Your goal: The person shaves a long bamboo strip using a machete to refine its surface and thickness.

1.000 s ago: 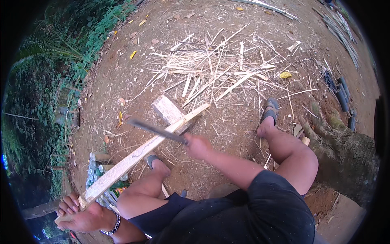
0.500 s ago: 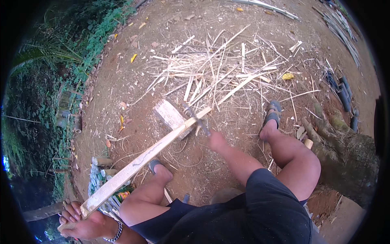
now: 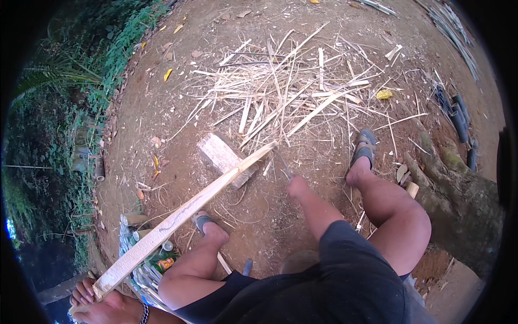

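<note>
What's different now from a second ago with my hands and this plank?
Your right hand moved rightward, carrying the blade from across the plank to its far end; the blade swung from pointing left to pointing mostly away from you. Nothing was let go. Your left hand still grips the near end, and the plank still lies across the wooden block.

At eight o'clock, the person's left hand (image 3: 102,309) grips a long, pale, flat wooden plank (image 3: 178,218), which slants toward two o'clock across a whitish rectangular wooden block (image 3: 218,153). Just off centre toward four, the right hand (image 3: 297,186) holds a slim dark metal blade (image 3: 283,164) near the plank's far tip. Thin pale wooden strips (image 3: 318,112) lie scattered at twelve.
</note>
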A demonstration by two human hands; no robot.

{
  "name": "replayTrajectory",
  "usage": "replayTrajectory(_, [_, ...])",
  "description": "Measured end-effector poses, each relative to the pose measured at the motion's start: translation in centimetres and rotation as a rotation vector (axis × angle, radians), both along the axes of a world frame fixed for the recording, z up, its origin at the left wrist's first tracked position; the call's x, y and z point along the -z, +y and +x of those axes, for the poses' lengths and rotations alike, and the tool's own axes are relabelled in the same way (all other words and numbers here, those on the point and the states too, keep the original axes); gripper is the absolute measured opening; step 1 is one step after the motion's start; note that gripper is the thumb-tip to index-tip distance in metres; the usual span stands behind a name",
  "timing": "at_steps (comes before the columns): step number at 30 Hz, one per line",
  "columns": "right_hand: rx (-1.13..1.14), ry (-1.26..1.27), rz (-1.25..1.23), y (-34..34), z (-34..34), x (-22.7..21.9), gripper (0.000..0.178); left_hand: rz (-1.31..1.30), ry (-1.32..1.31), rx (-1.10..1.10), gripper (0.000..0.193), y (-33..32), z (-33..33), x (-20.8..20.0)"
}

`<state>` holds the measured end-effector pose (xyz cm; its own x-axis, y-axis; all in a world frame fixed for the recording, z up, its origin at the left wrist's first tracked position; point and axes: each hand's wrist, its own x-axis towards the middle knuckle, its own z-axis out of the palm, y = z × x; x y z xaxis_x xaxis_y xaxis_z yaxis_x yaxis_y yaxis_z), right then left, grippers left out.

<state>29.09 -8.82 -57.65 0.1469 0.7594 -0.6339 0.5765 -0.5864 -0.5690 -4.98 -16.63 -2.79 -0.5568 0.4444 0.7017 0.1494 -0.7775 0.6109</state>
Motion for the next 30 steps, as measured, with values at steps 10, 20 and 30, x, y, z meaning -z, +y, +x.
replayTrajectory(10, [-0.260, -0.155, -0.123, 0.7, 3.7, 3.9, 0.026, -0.005, 0.006, 0.017, 0.045, -0.1, -0.8, 0.3])
replayTrajectory(20, [0.300, 0.691, -0.451, 1.4, 2.6, -5.1, 0.015, 0.040, 0.064, 0.327, 0.053, -4.3, -6.0, -3.5])
replayTrajectory(30, [0.985, 1.121, -0.029, -0.7, -3.2, -11.0, 0.017, 0.036, -0.024, 0.315, 0.059, -14.1, -15.7, -10.3])
